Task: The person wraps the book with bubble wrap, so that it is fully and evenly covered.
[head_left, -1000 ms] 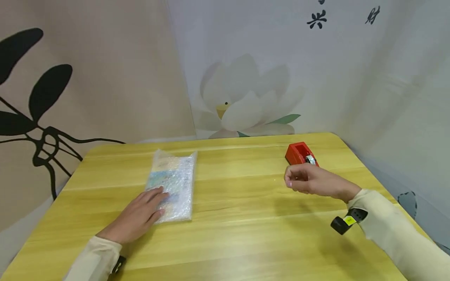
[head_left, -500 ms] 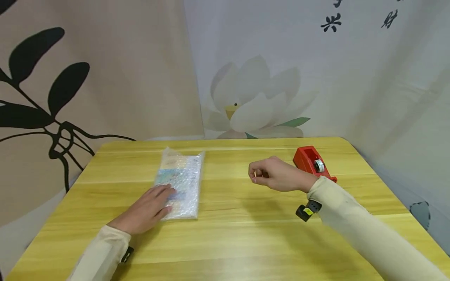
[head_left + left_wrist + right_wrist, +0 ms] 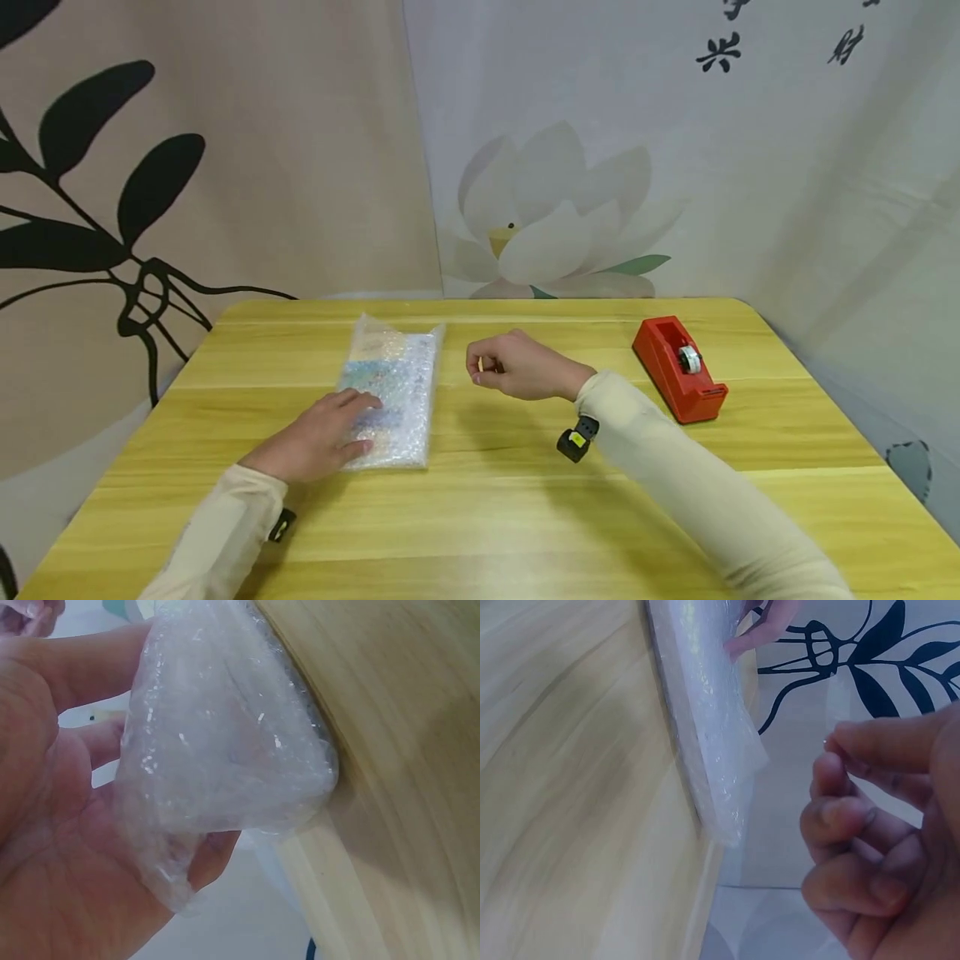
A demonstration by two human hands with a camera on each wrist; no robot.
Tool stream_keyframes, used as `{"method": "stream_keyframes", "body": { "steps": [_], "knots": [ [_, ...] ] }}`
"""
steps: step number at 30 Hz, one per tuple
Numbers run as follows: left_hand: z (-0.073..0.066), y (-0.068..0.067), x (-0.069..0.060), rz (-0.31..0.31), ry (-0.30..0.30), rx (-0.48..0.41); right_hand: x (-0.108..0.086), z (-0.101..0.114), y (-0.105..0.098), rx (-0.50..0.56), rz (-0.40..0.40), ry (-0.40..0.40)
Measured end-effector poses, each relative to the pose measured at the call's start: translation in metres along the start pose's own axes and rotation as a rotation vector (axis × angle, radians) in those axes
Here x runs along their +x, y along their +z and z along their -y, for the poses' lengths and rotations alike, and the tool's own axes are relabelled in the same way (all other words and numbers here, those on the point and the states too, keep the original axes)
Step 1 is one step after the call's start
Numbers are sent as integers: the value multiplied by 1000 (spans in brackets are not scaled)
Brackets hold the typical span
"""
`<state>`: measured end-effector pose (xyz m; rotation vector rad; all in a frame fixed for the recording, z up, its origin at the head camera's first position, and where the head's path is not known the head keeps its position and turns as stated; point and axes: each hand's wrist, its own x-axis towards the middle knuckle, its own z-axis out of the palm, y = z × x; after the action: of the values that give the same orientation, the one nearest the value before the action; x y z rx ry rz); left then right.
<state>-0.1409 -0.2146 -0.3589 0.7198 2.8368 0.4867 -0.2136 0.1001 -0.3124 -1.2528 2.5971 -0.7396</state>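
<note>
A flat packet in bubble wrap (image 3: 401, 392) lies on the wooden table, with blue and pale print showing through. My left hand (image 3: 318, 437) rests on its left side, fingers relaxed over the wrap; in the left wrist view they pass behind the loose bubble-wrap end (image 3: 217, 735). To the right of the packet, above the table, is my right hand (image 3: 525, 367). Its thumb and index finger pinch a thin clear strip of tape (image 3: 838, 697), faintly seen in the right wrist view. The other fingers curl in.
A red tape dispenser (image 3: 678, 375) with a small roll of tape (image 3: 689, 359) stands on the right of the table (image 3: 525, 517), behind the right forearm. A printed cloth backdrop (image 3: 322, 167) hangs along the table's far edge.
My right hand has moved left from in front of the tape dispenser towards the packet, leaving the dispenser in full view. The left hand stays on the packet. The head view has shifted slightly.
</note>
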Motion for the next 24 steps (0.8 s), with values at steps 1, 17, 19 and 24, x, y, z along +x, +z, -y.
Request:
{"method": "stream_keyframes", "body": {
  "steps": [1,17,19,24],
  "knots": [
    [-1,0,0,0,1,1,3,0,2,3,1,2],
    [-3,-1,4,-41,20,59,43,4,30,80,-54,72],
    [-3,-2,6,-45,20,67,48,5,35,94,-59,89],
    [-5,-4,7,-43,8,64,62,7,46,180,-83,162]
  ]
}}
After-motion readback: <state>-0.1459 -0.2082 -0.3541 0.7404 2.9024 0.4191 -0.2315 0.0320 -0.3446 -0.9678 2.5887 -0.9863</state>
